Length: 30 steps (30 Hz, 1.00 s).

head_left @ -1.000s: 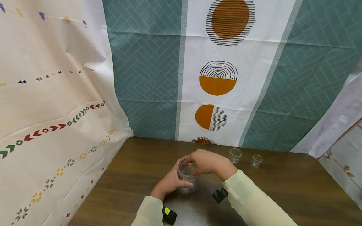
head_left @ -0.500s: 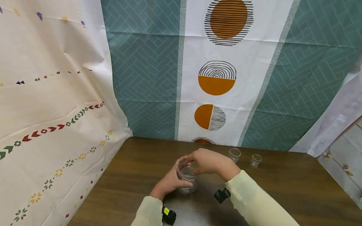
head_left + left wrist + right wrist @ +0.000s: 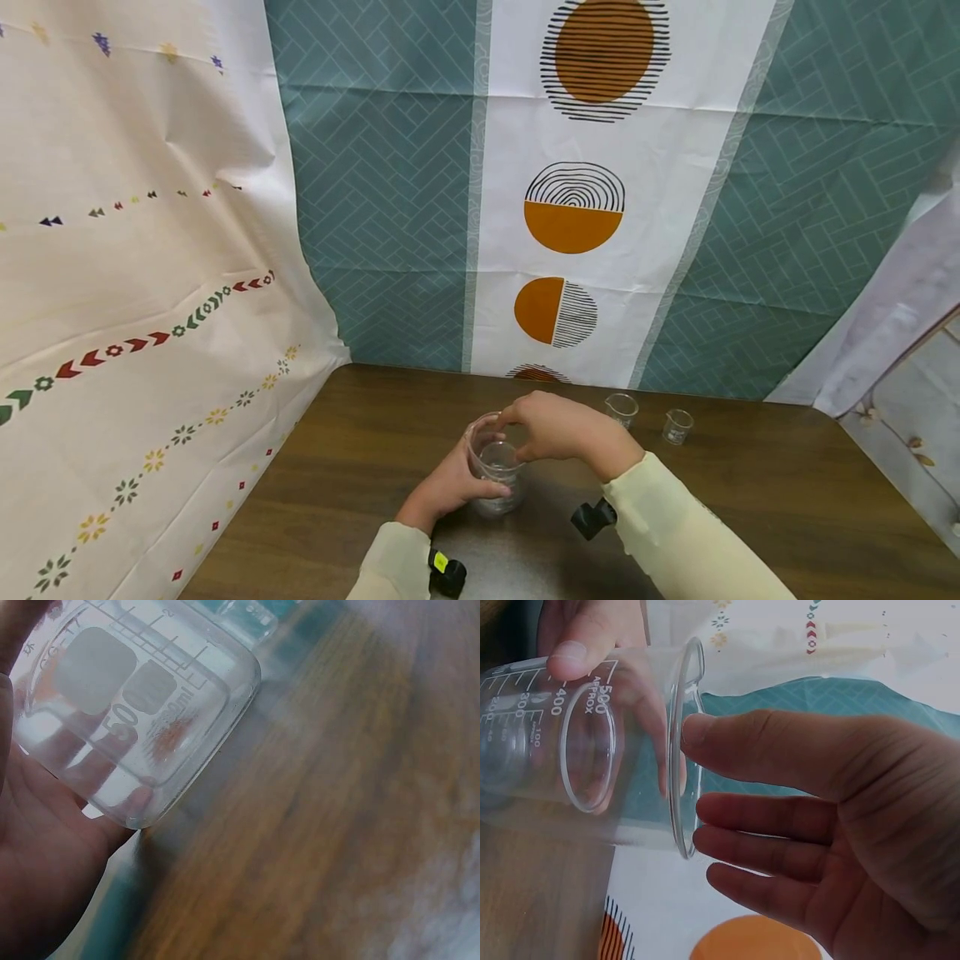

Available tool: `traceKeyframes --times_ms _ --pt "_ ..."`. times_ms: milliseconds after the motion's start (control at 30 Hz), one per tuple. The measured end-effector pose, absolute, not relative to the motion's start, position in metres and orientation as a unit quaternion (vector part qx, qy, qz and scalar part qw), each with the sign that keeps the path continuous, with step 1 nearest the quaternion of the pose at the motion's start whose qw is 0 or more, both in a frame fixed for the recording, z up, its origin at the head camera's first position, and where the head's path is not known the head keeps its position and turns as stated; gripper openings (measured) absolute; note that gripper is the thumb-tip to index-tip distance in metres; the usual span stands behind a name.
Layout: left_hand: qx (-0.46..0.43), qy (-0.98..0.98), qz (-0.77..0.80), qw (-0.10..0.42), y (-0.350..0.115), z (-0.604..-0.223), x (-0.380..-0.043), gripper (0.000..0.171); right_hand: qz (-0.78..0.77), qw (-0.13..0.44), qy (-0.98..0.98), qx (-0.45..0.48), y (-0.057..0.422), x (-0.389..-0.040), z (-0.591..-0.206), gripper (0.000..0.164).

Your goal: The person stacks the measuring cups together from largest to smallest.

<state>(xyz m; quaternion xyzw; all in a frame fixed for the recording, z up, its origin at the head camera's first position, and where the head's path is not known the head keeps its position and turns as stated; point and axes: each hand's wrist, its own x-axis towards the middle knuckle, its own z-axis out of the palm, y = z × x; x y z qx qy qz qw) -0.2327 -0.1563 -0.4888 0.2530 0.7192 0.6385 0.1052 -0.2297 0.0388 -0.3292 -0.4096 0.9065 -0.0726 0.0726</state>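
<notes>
A large clear glass beaker [image 3: 497, 498] with a white scale reading up to 500 stands on the table, gripped around its side by my left hand [image 3: 448, 483]. Inside it sits a smaller glass beaker [image 3: 588, 804], its rim well below the large one's rim. My right hand [image 3: 558, 427] is over the mouth of the large beaker. In the right wrist view its thumb [image 3: 735, 746] is right at the rim, and the relaxed fingers [image 3: 769, 814] hold nothing between them. The left wrist view has the lower part of the glass against the left palm [image 3: 45, 847].
Two small glass beakers stand at the back right of the wooden table [image 3: 750, 492]: a larger one [image 3: 621, 408], partly behind my right wrist, and a smaller one [image 3: 678, 427]. A patterned cloth [image 3: 390, 208] hangs behind the table, a cream one [image 3: 187, 375] at the left.
My right hand has eased slightly up and to the right, its thumb drawing back towards the large beaker's rim. My left hand keeps its grip, and the beakers stay in place.
</notes>
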Motion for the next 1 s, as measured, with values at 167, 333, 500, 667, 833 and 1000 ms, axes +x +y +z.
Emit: traceKeyframes --times_ms 167,333,500,667,833,1000 --pt "0.250 0.718 0.641 0.110 -0.156 -0.490 -0.232 0.097 -0.073 0.072 0.908 -0.405 0.042 -0.230 -0.328 0.045" --pt "0.244 0.723 0.637 0.106 -0.156 -0.490 -0.232 0.097 -0.080 0.070 0.907 -0.407 0.047 -0.231 -0.327 0.045" --pt "0.241 0.725 0.638 0.099 -0.155 -0.490 -0.231 0.100 -0.090 0.060 0.908 -0.405 0.055 -0.234 -0.326 0.041" --pt "0.238 0.726 0.638 0.091 -0.154 -0.490 -0.232 0.101 -0.089 0.047 0.909 -0.405 0.063 -0.240 -0.324 0.037" --pt "0.238 0.724 0.641 0.090 -0.154 -0.490 -0.233 0.101 -0.089 0.044 0.907 -0.409 0.070 -0.243 -0.323 0.036" --pt "0.239 0.722 0.643 0.092 -0.154 -0.489 -0.233 0.101 -0.094 0.050 0.909 -0.403 0.075 -0.245 -0.324 0.037"
